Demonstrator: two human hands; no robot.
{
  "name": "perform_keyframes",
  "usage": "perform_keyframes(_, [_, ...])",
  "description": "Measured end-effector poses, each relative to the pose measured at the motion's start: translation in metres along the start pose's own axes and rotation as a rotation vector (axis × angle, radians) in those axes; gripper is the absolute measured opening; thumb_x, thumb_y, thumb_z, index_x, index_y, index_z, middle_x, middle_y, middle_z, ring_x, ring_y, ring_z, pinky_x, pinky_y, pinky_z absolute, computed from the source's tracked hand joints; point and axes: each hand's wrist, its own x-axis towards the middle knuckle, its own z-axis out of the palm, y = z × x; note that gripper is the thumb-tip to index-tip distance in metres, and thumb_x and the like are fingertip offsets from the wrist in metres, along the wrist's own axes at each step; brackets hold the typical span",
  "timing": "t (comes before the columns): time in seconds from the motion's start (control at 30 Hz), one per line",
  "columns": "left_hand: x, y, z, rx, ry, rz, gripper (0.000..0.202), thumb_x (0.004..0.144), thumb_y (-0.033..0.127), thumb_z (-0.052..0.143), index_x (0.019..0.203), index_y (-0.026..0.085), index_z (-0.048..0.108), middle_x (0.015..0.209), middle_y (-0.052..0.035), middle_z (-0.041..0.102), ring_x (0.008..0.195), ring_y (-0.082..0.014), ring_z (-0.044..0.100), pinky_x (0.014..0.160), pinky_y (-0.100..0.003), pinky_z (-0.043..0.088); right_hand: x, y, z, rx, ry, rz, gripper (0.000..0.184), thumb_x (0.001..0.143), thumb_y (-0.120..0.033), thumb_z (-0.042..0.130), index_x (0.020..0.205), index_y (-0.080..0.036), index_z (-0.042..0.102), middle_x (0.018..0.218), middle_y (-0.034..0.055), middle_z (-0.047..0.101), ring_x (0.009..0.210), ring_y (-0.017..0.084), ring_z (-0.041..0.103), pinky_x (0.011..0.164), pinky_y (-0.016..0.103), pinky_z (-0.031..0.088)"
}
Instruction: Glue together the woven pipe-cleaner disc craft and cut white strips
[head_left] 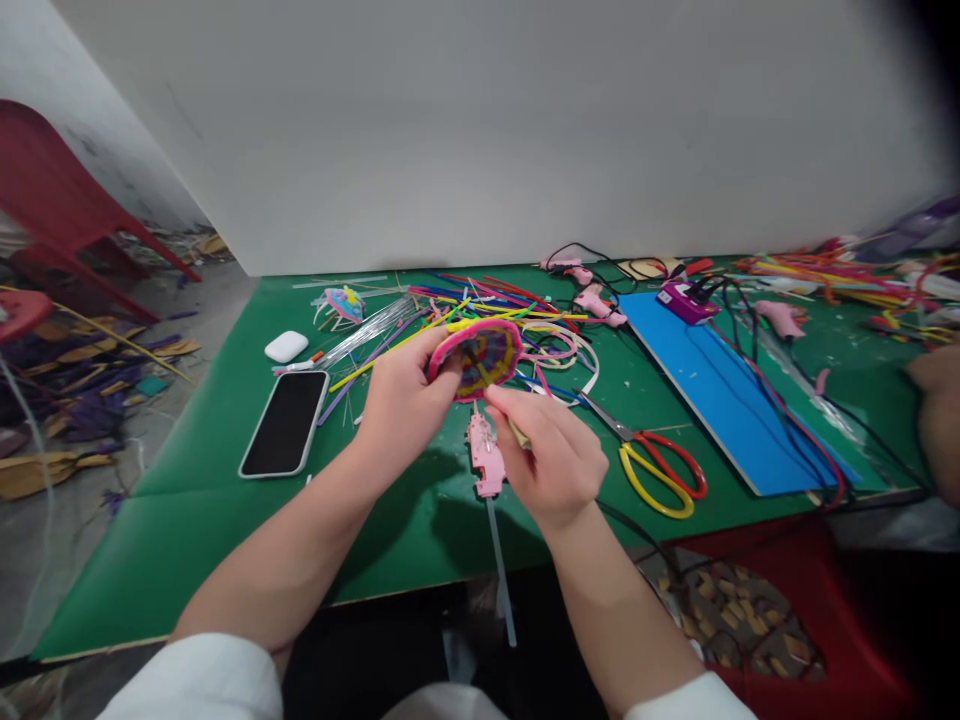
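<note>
My left hand (420,390) grips the edge of a small round pipe-cleaner canopy (487,350), pink-rimmed with yellow, purple and red rings inside. Its hollow side is tilted toward me. My right hand (551,450) is closed around a thin wooden stick (519,434), whose front end points to the middle of the canopy. Whether the stick touches the canopy there I cannot tell. Just below the hands lies a pink glue gun (486,458) on the green table, a long clear glue stick (500,570) sticking out from its back end past the table edge.
Scissors (660,465) with red and yellow handles lie at right, beside a blue board (697,390) bearing a purple power adapter (688,300). A phone (285,424) and white case (286,347) lie left. Pipe cleaners (517,300) and more glue guns (598,305) are behind. Another person's arm (937,400) is far right.
</note>
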Motion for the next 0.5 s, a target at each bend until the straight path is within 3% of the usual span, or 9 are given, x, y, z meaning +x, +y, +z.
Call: perform_keyframes(0.5, [-0.0004,-0.0077,0.0059,0.040,0.026,-0.050,0.015,0.075,0.012,0.050,0.077,0.016,0.064,0.061,0.0043,0.053,0.057,-0.0094,0.045,0.055,-0.021,0.036,-0.0052,0.0056,0.0063,-0.004,0.007,0.006,0.029,0.077,-0.004,0.062,0.104,-0.013,0.063,0.087,0.0086,0.073,0.081,0.015,0.068,0.076,0.024,0.057])
